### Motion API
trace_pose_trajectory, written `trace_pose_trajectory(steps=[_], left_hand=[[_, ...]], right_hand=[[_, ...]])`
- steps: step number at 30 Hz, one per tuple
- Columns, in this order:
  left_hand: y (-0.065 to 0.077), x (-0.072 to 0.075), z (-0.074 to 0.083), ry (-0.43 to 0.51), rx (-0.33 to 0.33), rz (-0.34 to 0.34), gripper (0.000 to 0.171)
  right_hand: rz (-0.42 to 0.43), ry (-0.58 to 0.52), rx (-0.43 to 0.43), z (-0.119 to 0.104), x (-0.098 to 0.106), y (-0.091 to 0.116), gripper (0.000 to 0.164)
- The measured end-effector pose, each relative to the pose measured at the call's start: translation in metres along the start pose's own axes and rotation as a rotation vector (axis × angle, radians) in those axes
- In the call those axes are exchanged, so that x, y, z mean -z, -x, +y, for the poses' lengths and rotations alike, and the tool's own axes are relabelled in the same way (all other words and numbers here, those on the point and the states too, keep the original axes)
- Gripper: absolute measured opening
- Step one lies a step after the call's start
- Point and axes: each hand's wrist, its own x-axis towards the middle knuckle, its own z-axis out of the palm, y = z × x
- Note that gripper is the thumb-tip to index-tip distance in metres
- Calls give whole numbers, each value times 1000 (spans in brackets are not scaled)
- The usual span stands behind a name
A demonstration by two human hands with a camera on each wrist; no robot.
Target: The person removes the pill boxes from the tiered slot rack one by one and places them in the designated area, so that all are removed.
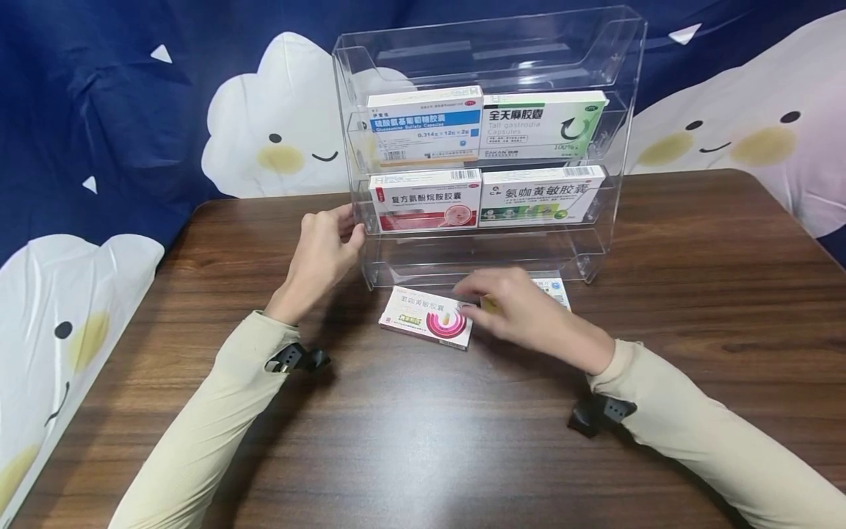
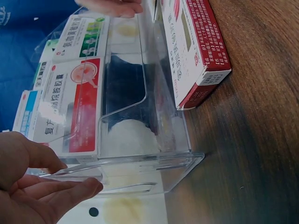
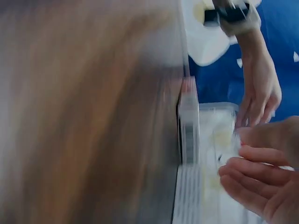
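My left hand [image 1: 322,246] pinches the left side wall of a clear plastic display rack [image 1: 492,59], thumb and fingers on either side of it in the left wrist view. My right hand [image 1: 529,312] is over the table in front of the rack, its fingers loosely bent and holding nothing in the right wrist view. Just left of its fingertips, a white-and-pink medicine box [image 1: 423,316] lies at a slant on the table. A second medicine box [image 1: 554,290] lies behind and under the right hand, mostly hidden by it.
On the rack's middle tiers stand a blue-and-white box [image 1: 426,128], a green-and-white box [image 1: 543,131], a red-and-white box [image 1: 426,202] and a white box with green print [image 1: 542,198]. A blue cloud-patterned cloth [image 1: 165,110] hangs behind the wooden table [image 1: 396,441].
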Motion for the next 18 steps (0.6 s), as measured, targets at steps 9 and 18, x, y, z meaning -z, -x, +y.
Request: trace_pose_trajectory(steps=[9, 18], left_hand=[[2, 0, -1, -3, -2, 2, 31], [0, 0, 0, -29, -26, 13, 28]], right_hand=[[-236, 219, 189, -24, -15, -4, 17], [-232, 256, 173, -24, -16, -4, 13]])
